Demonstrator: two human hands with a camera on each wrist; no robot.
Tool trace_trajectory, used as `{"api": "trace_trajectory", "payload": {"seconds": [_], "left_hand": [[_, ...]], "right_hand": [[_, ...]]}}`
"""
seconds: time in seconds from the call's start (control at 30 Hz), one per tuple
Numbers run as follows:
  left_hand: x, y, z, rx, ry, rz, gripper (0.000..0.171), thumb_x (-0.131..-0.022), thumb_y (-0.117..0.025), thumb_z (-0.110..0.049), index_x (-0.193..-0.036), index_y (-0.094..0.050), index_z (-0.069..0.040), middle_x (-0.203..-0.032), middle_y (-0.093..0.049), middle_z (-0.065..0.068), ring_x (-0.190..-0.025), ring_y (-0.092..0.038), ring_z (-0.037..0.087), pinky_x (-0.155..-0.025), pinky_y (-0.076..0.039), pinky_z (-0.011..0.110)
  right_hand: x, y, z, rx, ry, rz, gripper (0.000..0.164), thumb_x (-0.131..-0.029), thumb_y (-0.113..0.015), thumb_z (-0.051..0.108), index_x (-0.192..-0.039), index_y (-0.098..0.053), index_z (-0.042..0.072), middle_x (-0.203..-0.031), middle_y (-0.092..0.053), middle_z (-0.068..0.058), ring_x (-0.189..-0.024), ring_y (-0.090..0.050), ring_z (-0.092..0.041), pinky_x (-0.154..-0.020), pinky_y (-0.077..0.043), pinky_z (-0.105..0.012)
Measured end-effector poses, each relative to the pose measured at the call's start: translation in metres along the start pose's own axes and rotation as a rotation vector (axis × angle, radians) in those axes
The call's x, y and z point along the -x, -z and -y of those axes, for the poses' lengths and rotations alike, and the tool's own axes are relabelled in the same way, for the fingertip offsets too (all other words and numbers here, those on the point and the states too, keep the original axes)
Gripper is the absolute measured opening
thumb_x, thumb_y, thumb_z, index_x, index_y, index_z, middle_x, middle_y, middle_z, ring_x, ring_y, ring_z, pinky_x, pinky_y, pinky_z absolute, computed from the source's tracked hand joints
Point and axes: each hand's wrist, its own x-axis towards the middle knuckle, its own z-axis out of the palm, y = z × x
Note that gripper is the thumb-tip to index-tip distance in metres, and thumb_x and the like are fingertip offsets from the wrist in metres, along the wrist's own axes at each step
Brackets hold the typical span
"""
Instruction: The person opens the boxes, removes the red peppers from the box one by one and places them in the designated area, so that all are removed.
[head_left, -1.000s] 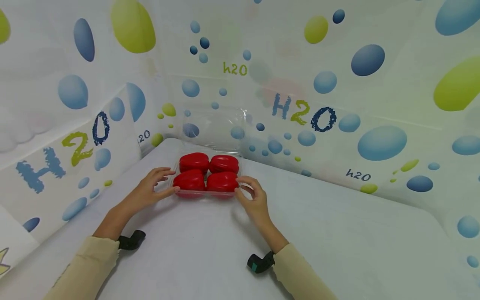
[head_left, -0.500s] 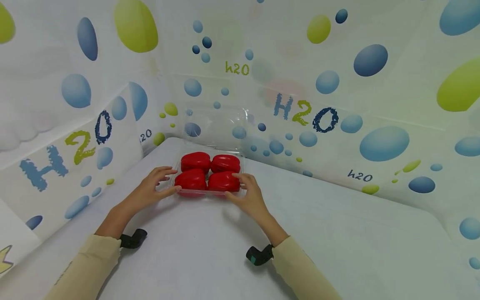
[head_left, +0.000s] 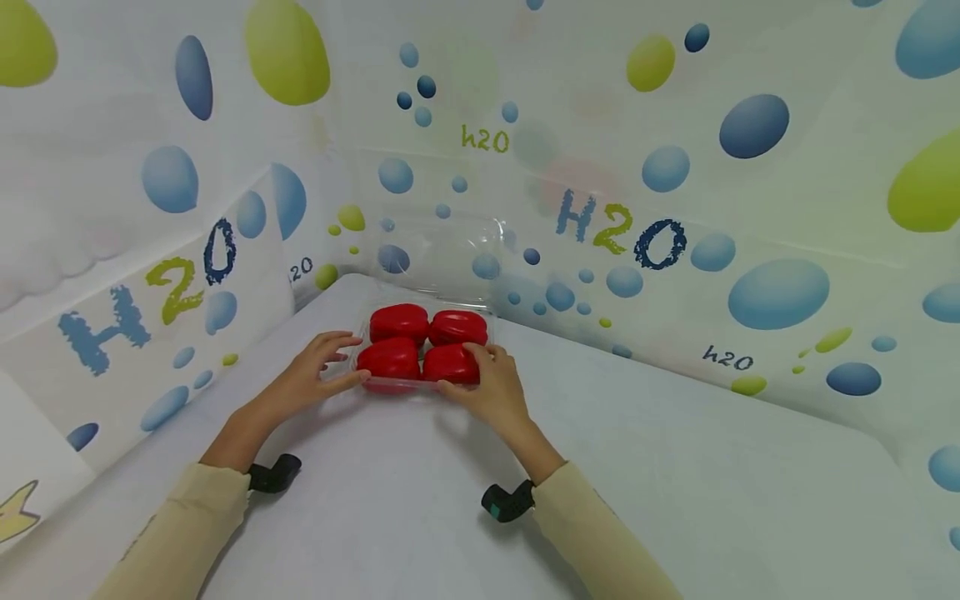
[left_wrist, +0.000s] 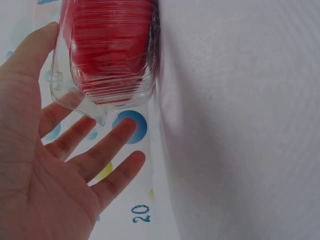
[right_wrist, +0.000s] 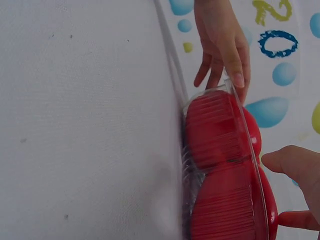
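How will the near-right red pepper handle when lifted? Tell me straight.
The near-right red pepper may feel slippery, given its glossy surface. Its rounded sides might let it roll once outside the clear box.

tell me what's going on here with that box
A person is handling an open clear box of red peppers, its lid standing up behind. The left grip, fingers spread, has its thumb at the near left corner. The right grip is at the near right pepper, seemingly touching it. All four peppers sit in the box.
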Motion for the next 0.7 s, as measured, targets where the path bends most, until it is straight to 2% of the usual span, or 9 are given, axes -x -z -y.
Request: {"api": "trace_trajectory", "payload": {"seconds": [0.17, 0.53, 0.7], "left_hand": [[0.0, -0.002, 0.003, 0.007, 0.003, 0.004, 0.067, -0.091, -0.067, -0.036, -0.144, -0.04, -0.006, -0.15, -0.028, 0.025, -0.127, -0.044, 0.046, -0.091, -0.052, 0.055], [0.001, -0.002, 0.001, 0.007, -0.001, 0.001, 0.068, -0.091, -0.068, -0.036, -0.144, -0.039, -0.005, -0.149, -0.029, 0.024, -0.126, -0.045, 0.046, -0.089, -0.054, 0.053], [0.001, 0.0, 0.0, -0.004, -0.004, -0.001, 0.068, -0.091, -0.067, -0.037, -0.145, -0.039, -0.006, -0.149, -0.029, 0.022, -0.126, -0.045, 0.045, -0.09, -0.052, 0.055]], "right_hand": [[-0.002, -0.005, 0.001, 0.087, -0.006, -0.005, 0.07, -0.081, -0.077, 0.037, -0.14, -0.05, 0.012, -0.136, -0.048, -0.019, -0.123, -0.046, -0.034, -0.089, -0.055, -0.048], [-0.012, -0.016, 0.006, 0.163, -0.04, -0.09, 0.066, -0.077, -0.079, 0.041, -0.13, -0.053, 0.012, -0.126, -0.054, -0.016, -0.114, -0.05, -0.032, -0.085, -0.054, -0.046], [-0.014, -0.015, 0.008, 0.201, -0.036, -0.068, 0.069, -0.078, -0.079, 0.041, -0.134, -0.05, 0.012, -0.128, -0.053, -0.016, -0.115, -0.048, -0.031, -0.087, -0.052, -0.045]]}}
